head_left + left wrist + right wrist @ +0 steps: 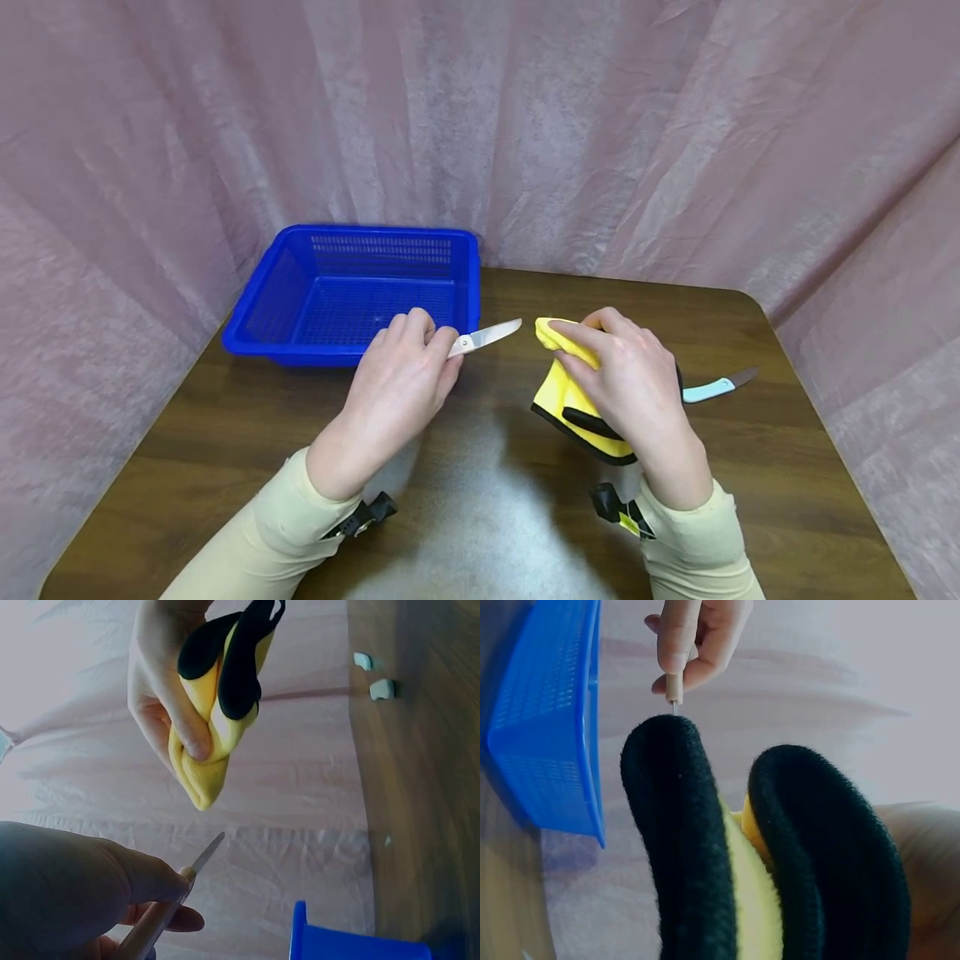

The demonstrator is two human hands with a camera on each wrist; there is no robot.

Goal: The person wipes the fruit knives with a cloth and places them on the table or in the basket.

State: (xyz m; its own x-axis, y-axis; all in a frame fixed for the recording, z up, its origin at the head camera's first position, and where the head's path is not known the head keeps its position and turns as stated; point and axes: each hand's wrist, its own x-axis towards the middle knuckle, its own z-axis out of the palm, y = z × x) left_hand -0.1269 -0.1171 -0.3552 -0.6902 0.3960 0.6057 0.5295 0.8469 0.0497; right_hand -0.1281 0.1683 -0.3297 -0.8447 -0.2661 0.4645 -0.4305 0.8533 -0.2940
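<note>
My left hand (401, 396) grips a small folding-type knife (491, 334) by its cream handle, the bare blade pointing right. In the left wrist view the knife handle (154, 924) runs between thumb and fingers. A yellow cloth with black edging (564, 392) is bunched in my right hand (630, 379), pinched between thumb and fingers, its lower part hanging loose. The cloth's folded tip is a short gap away from the blade tip. In the right wrist view the black edging (679, 825) covers much of the blade.
A blue plastic basket (352, 348) with slotted walls stands at the back left, close to the left hand. To the right of the cloth, a knife with a light blue handle (708, 391) lies on the brown wooden table (795, 467). Pink curtains (562, 133) hang behind.
</note>
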